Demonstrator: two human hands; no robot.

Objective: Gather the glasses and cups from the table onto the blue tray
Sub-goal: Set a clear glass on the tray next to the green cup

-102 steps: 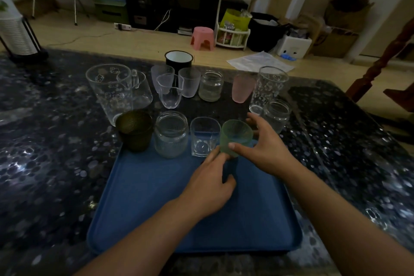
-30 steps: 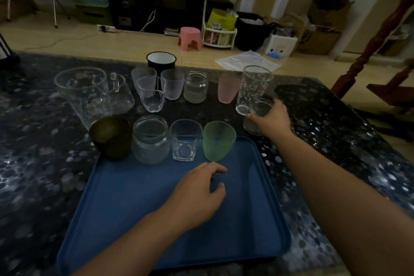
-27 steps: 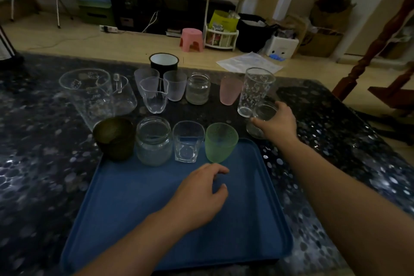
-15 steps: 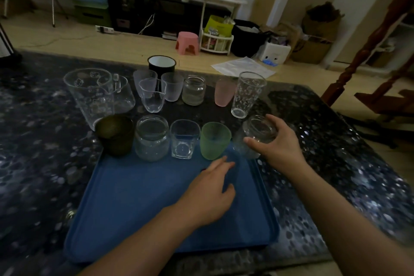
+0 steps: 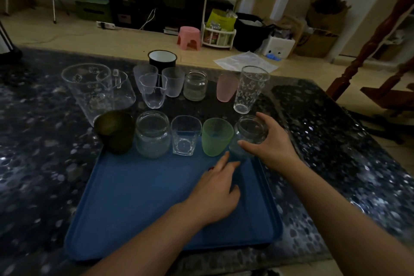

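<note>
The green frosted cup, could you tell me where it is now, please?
In the head view, the green frosted cup stands on the blue tray, between the square tumbler and the held jar.

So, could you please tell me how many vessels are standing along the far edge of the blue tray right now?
4: dark cup, clear jar, square tumbler, green cup, left to right. A fifth, the small jar, is in the right hand.

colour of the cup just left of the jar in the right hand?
Frosted green cup, seen clearly in the head view.

Single head view, close above table (image 5: 336,141), facing forward-down.
</note>
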